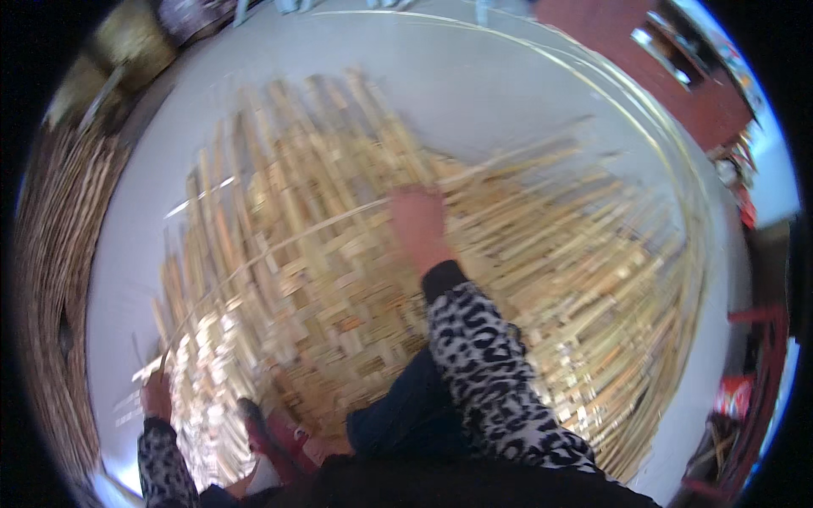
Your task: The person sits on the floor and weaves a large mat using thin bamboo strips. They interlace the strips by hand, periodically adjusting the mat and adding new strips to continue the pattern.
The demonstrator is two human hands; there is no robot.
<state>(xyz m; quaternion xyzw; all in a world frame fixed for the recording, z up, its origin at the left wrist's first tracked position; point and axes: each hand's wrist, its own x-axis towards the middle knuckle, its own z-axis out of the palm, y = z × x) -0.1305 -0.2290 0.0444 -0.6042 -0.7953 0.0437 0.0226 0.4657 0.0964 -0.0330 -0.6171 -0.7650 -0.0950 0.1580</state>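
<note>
A large mat of woven split-bamboo strips [356,313] lies on the floor in front of me, its loose strip ends fanning out at the far and right sides. One long pale bamboo strip [318,227] runs across the weave from the lower left toward the upper right. My right hand [418,227] is closed on that strip near the middle of the mat. At the mat's left edge, my left hand [157,396] is closed around the strip's lower-left end, somewhat blurred. My shoes [284,436] rest on the woven part.
Dark bundled strips [63,279] are stacked along the left. Long thin strips [631,102] curve over the grey floor [474,93] at the far right. A reddish-brown piece of furniture [660,68] stands at upper right, a red frame [758,406] at lower right.
</note>
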